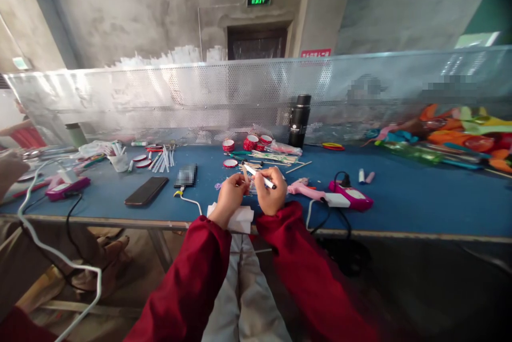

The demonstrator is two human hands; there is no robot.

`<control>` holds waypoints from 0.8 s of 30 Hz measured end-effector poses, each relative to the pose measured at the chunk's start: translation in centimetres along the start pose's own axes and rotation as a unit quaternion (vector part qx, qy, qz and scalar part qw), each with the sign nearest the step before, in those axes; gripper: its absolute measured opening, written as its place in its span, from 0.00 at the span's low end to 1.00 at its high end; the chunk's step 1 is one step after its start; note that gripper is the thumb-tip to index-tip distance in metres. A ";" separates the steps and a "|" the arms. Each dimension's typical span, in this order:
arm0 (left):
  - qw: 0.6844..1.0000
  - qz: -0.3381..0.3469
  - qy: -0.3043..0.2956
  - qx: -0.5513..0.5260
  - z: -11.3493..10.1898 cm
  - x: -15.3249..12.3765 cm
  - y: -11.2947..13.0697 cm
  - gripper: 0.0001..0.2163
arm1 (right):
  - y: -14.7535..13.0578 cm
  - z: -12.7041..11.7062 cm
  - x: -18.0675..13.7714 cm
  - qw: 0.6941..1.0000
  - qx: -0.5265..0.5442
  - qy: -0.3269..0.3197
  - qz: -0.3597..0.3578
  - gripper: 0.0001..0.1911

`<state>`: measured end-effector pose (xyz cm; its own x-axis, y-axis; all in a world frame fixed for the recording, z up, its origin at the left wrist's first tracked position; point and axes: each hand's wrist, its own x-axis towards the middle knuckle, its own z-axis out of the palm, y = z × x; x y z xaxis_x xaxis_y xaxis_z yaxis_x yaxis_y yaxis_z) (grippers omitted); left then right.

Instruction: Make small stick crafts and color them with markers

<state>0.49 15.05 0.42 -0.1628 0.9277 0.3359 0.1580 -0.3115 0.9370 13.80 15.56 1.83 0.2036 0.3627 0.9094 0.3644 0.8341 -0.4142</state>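
Observation:
In my right hand is a white marker pen with a black end, the fingers closed around it and its front pointing up and left. My left hand pinches a small flat tan piece, close beside the pen's front; its exact kind is too small to make out. Under the wrists, at the table's front edge, lies folded white paper. Beyond my hands are thin wooden sticks and a red-rimmed white disc. A pink glue gun lies right of my right hand.
Magenta power strips with cables flank my place. A phone, a black device and white glue sticks lie left. A black thermos stands by the perforated metal screen. Balloons pile up right. Another person's hand is far left.

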 end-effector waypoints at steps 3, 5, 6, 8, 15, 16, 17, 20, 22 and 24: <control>1.000 0.001 0.000 0.003 0.0 0.0 0.0 0.05 | 0.1 0.0 0.0 1.000 0.001 -0.003 -0.003 0.08; 1.000 0.002 0.001 -0.002 0.0 0.0 0.0 0.05 | 0.2 0.0 0.0 1.000 0.000 -0.006 -0.002 0.08; 1.000 0.003 0.003 -0.006 0.0 0.0 0.0 0.04 | 0.2 0.0 -0.1 1.000 -0.002 -0.007 -0.001 0.08; 1.000 0.003 0.005 -0.016 0.0 -0.1 0.1 0.05 | 0.3 0.0 -0.1 1.000 -0.007 -0.009 -0.001 0.08; 0.999 -0.005 0.014 -0.034 0.0 -0.2 0.5 0.04 | 0.2 -0.2 0.0 0.999 -0.027 0.014 0.009 0.10; 0.999 -0.005 0.014 -0.034 0.0 -0.2 0.5 0.04 | 0.2 -0.2 0.0 1.000 -0.025 0.013 0.011 0.10; 0.999 -0.004 0.014 -0.033 0.0 -0.2 0.5 0.04 | 0.2 -0.2 0.0 1.000 -0.022 0.011 0.011 0.10; 0.999 -0.002 0.010 -0.031 0.1 -0.2 0.4 0.04 | 0.1 -0.1 0.0 1.000 -0.010 0.002 0.004 0.09; 1.000 0.000 0.007 -0.030 0.1 -0.2 0.3 0.05 | 0.0 -0.1 0.0 1.000 -0.003 -0.002 0.000 0.08; 1.000 0.002 0.007 -0.030 0.1 -0.1 0.3 0.06 | 0.1 0.0 0.0 1.000 -0.007 -0.006 -0.001 0.09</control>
<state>0.62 14.84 0.64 -0.1752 0.9235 0.3413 0.1007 -0.3281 0.9393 13.82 15.57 1.76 0.1922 0.3655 0.9107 0.3775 0.8291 -0.4124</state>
